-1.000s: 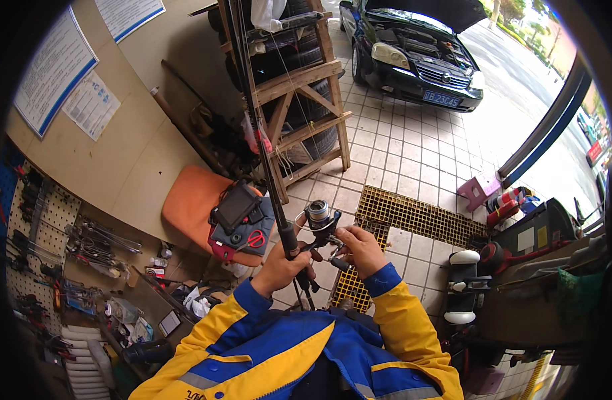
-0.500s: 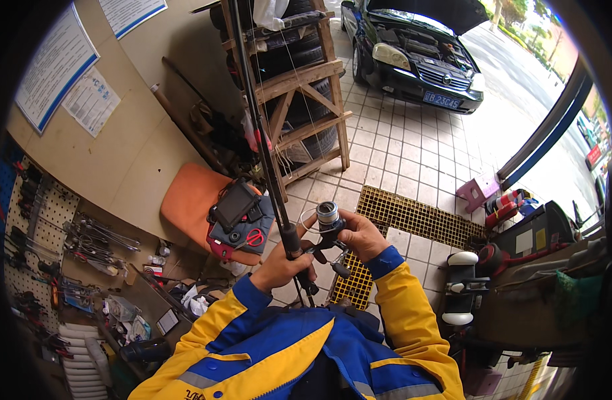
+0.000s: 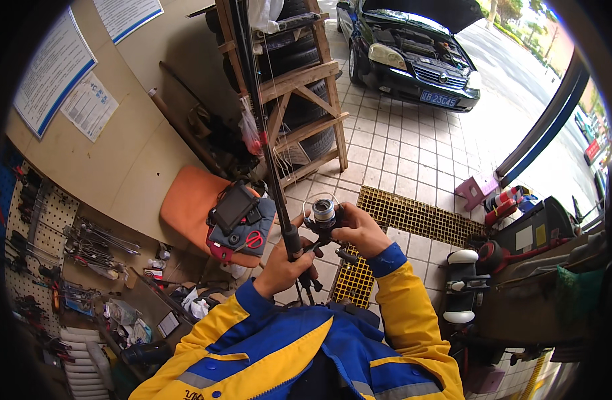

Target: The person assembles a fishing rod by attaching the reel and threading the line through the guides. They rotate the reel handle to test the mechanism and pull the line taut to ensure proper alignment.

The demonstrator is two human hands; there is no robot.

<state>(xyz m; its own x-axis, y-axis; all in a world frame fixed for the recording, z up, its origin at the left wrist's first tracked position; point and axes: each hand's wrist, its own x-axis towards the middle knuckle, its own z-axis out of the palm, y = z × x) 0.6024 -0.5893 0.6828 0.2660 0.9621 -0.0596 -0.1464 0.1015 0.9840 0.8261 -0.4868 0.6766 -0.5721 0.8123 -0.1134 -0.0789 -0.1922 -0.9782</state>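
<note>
While my left hand (image 3: 286,270) wraps round the dark lower part of the fishing rod (image 3: 292,243), the spinning reel (image 3: 323,219) sits just to the right of those fingers, jutting off the rod a little beyond my knuckles. My left fingers are clamped on the rod, the thumb lying across it close to the reel's stem. My right hand (image 3: 360,233) is on the reel's other side, its fingers bent round the right flank by the pale-topped spool (image 3: 324,208), thumb nearer me and forefinger beyond. They look closed on the reel, though some of the tips are hidden, so how firmly they press I can't tell. The reel lies between my two hands, spool facing up toward me, with the crank knob (image 3: 348,255) hanging below my right thumb. The rod's upper length leans away past a wooden rack (image 3: 299,81) of tyres (image 3: 309,112). To my left, an orange chair (image 3: 186,207) carries a black tablet-like device (image 3: 234,207) and red-handled scissors (image 3: 254,239). Yellow grating (image 3: 419,215) is set in the tiled floor (image 3: 386,160) ahead, and a dark car (image 3: 412,67) stands farther off, bonnet raised.
</note>
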